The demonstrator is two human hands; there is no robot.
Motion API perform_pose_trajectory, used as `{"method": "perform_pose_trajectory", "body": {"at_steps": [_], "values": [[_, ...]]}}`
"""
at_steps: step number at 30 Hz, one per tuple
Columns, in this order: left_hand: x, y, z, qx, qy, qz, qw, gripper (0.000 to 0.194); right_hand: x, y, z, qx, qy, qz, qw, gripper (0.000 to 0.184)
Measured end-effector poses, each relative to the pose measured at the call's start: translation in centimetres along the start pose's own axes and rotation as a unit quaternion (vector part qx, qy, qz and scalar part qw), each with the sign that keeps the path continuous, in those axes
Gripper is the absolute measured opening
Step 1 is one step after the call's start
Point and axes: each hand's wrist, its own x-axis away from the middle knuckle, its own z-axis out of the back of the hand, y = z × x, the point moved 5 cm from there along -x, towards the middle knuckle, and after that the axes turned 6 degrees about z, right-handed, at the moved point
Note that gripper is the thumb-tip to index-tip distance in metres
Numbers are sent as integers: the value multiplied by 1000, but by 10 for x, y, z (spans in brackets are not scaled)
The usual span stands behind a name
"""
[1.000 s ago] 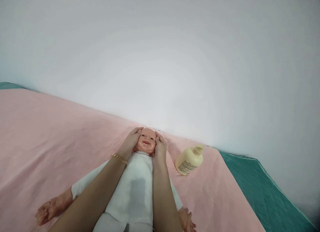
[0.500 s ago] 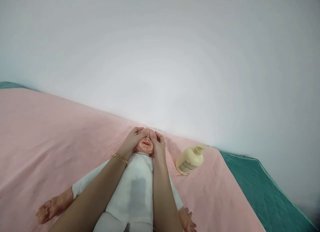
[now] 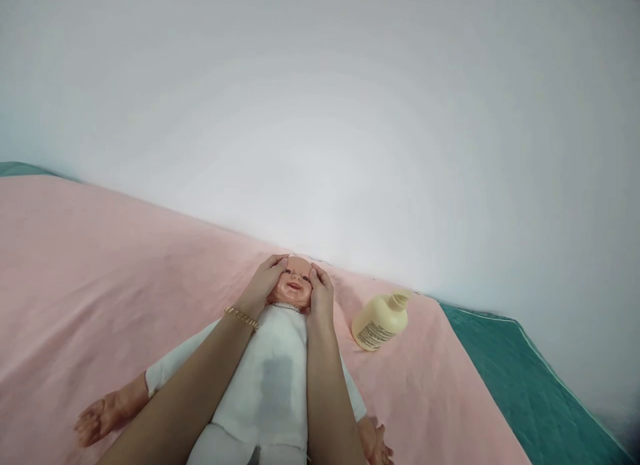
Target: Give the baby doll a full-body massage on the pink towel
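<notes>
A baby doll (image 3: 273, 378) in a white suit lies on its back on a pink sheet (image 3: 100, 278), head toward the wall. My left hand (image 3: 263, 283), with a gold bracelet at the wrist, cups the left side of the doll's head (image 3: 295, 285). My right hand (image 3: 320, 293) cups the right side. Both hands curl against the cheeks and temples, leaving the shiny face showing between them. My forearms lie over the doll's trunk.
A cream pump bottle (image 3: 380, 320) lies on its side on the pink sheet to the right of the doll's head. A teal cover (image 3: 520, 385) shows beyond the sheet at the right. A plain white wall (image 3: 320, 118) rises right behind the doll.
Half a second ago my fingers met over the doll's eyes and forehead; they have slid back outward to the sides of the head, uncovering the face.
</notes>
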Motion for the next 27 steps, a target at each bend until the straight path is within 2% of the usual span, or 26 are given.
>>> {"method": "perform_pose_trajectory", "body": {"at_steps": [10, 14, 17, 21, 27], "values": [[5, 5, 0, 5, 18, 9, 1000, 26, -5, 5, 2, -23, -10, 6, 1000, 33], [17, 11, -7, 14, -9, 13, 1000, 37, -1, 1, -2, -14, -16, 16, 1000, 40], [20, 13, -7, -7, -3, 25, 1000, 45, 3, -3, -3, 5, -15, 23, 1000, 45], [16, 11, -4, -24, 3, 27, 999, 49, 6, -6, -2, 27, -6, 12, 1000, 49], [9, 6, -1, -22, 11, 17, 1000, 44, 6, -7, -2, 34, 8, 4, 999, 47]]}}
